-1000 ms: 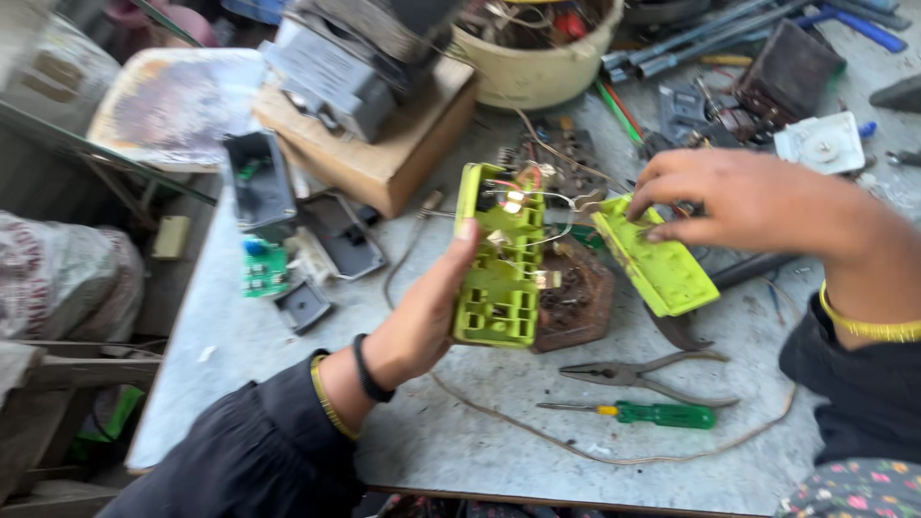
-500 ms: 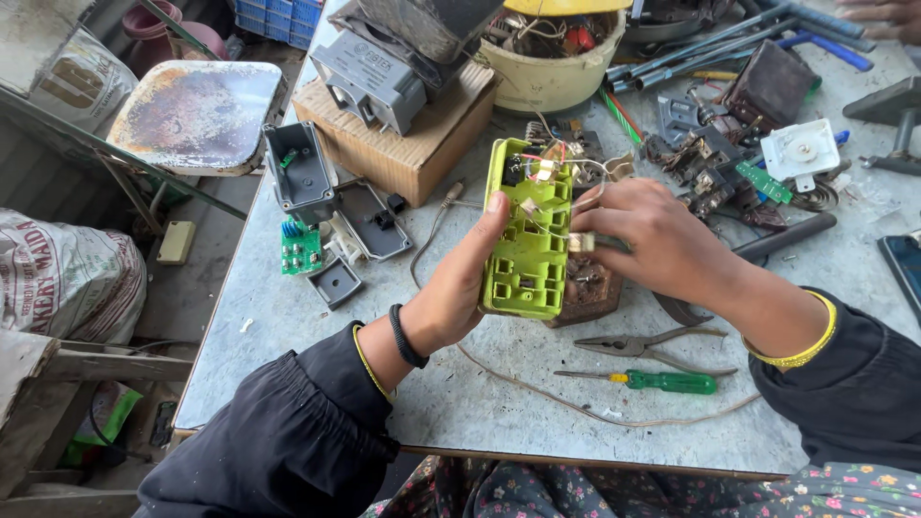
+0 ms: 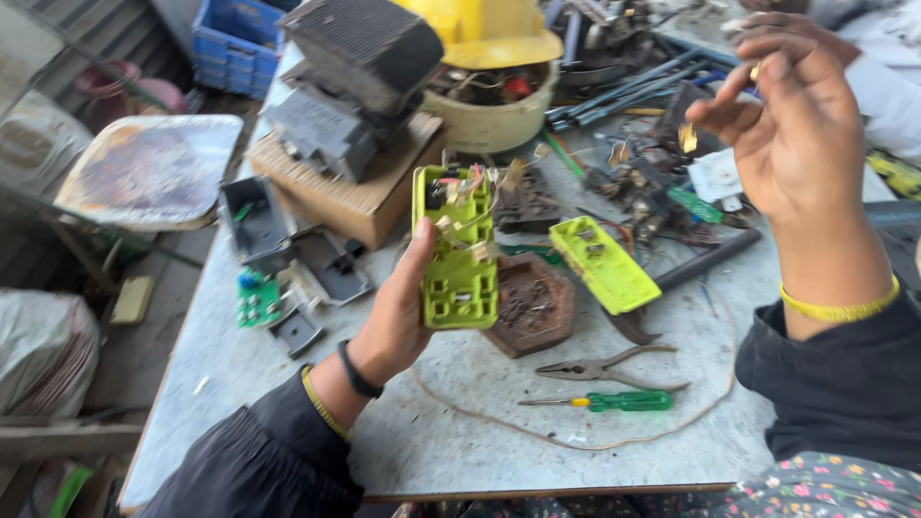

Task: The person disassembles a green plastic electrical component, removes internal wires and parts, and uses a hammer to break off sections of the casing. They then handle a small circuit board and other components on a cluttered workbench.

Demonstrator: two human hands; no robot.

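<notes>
The left hand (image 3: 398, 312) grips a lime-green socket body (image 3: 458, 251) upright over the bench (image 3: 460, 432), thumb on its left edge, with loose wires and small metal contacts showing at its open top. The right hand (image 3: 796, 134) is raised well apart, its fingers pinched narrow on a small brass-coloured piece (image 3: 688, 137). The matching green cover (image 3: 604, 264) lies on the bench just beside a brown hexagonal dish (image 3: 531, 305) of small bits; pliers (image 3: 600, 367) and a green-handled screwdriver (image 3: 614, 401) lie nearer the body. To do this part well, I judge the socket body should be kept level so no contact drops out, the wires held clear of the thumb, and the pinched piece kept over the bench or dish, since a dropped part would be lost among the clutter.
</notes>
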